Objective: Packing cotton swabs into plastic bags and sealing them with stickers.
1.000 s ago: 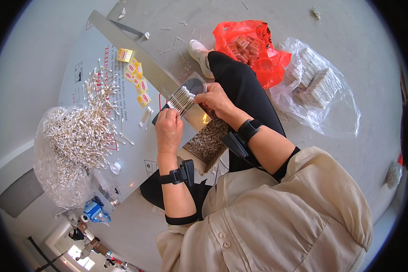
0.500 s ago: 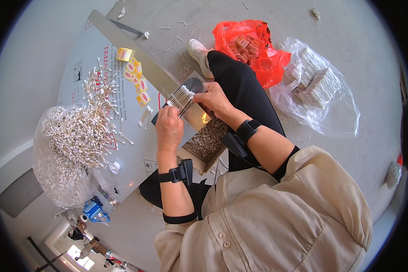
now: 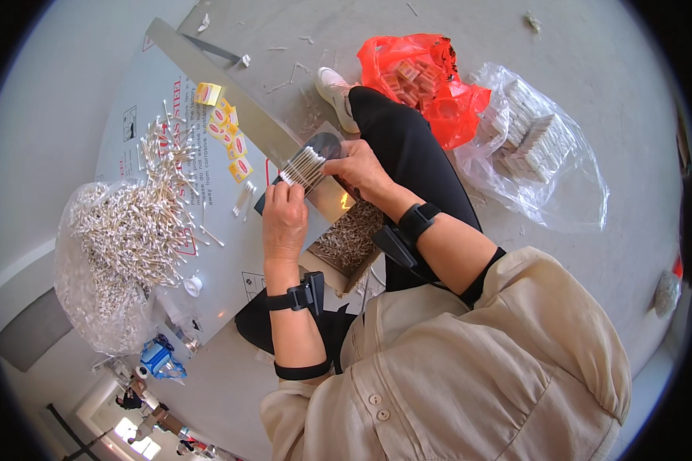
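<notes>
A row of white-tipped cotton swabs (image 3: 303, 167) lies side by side over a dark, shiny sheet (image 3: 327, 144) near the table edge. At the row's near end, my left hand (image 3: 285, 221) is closed, its fingertips pressed together on the swabs. My right hand (image 3: 361, 167) pinches the row's right side, thumb and fingers closed. What lies under the fingertips is partly hidden. Below my hands stands an open cardboard box (image 3: 354, 280) full of loose swabs. A few swabs (image 3: 244, 198) rest on the table left of the row.
The table (image 3: 227, 238) bears a clear bag (image 3: 73, 284) spilling a heap of swabs (image 3: 131, 238), and several yellow packets (image 3: 240, 168). On the floor to the right are a red bag (image 3: 461, 127) of small boxes and a clear bag (image 3: 569, 200) of white bundles.
Both hands stay on the row of swabs with almost the same grip. The whole view has shifted very slightly; nothing else has visibly moved.
</notes>
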Motion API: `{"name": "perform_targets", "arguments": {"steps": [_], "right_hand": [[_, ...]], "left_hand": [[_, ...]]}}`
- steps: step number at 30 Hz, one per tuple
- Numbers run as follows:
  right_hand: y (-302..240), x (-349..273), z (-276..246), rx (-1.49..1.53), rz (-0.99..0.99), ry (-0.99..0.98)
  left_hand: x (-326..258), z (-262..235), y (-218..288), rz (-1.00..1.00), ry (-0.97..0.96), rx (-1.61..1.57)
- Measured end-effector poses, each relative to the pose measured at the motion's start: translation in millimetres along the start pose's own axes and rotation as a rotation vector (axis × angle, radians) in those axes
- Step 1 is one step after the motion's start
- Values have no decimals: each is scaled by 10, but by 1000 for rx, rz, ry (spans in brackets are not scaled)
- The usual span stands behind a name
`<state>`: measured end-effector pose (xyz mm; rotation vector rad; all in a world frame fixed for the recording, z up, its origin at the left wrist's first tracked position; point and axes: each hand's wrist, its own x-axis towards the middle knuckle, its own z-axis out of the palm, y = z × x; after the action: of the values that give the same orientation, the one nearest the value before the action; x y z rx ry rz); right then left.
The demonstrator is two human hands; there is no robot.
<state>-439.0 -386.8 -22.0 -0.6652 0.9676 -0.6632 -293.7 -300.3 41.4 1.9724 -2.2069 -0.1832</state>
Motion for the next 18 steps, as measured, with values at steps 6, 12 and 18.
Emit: {"name": "perform_targets", "arguments": {"steps": [6,12,18], "right_hand": [[35,13,-38,-15,-23,-7],[-4,-10,0,-28,-19,9],[-11,8,-16,-31,21,16]], "left_hand": [[2,20,8,-12,46,-29],[-3,12,7,-16,59,-42],[7,9,32,-5,55,-22]]}}
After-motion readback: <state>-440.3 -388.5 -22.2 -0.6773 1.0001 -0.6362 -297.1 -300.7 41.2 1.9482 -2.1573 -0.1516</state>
